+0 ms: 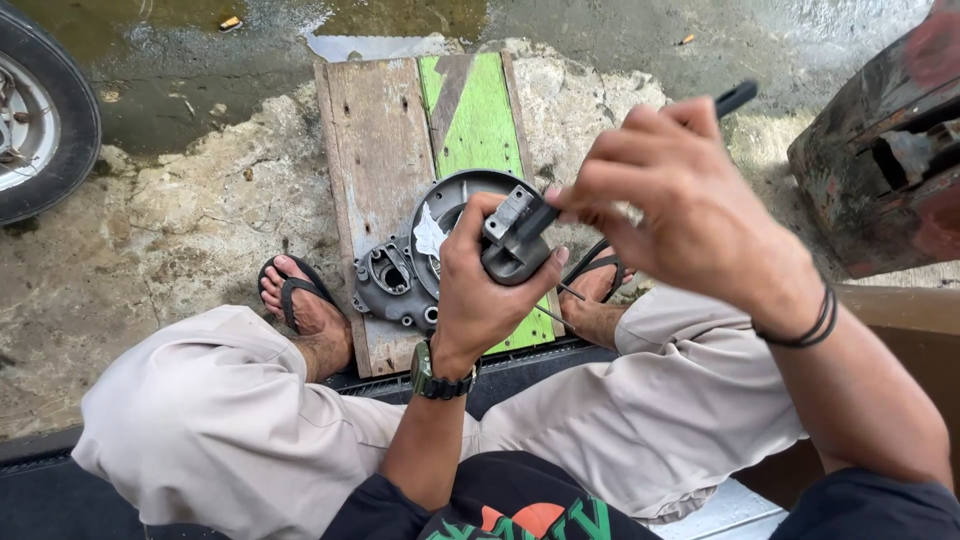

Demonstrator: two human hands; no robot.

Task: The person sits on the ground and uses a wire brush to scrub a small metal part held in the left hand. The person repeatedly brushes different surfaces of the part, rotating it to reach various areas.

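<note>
Your left hand (480, 290) wraps its fingers around a small dark metal part (515, 250), held above the grey engine cover (420, 260) on the wooden board (380, 150); your right hand (680, 200) pinches a black tool (735, 97) against it.

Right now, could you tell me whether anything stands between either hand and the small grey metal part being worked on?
Nothing visible does. The left hand already grips the small grey metal part, and the right hand presses a black-handled tool straight against it. The round grey engine cover lies below on the wooden boards.
</note>
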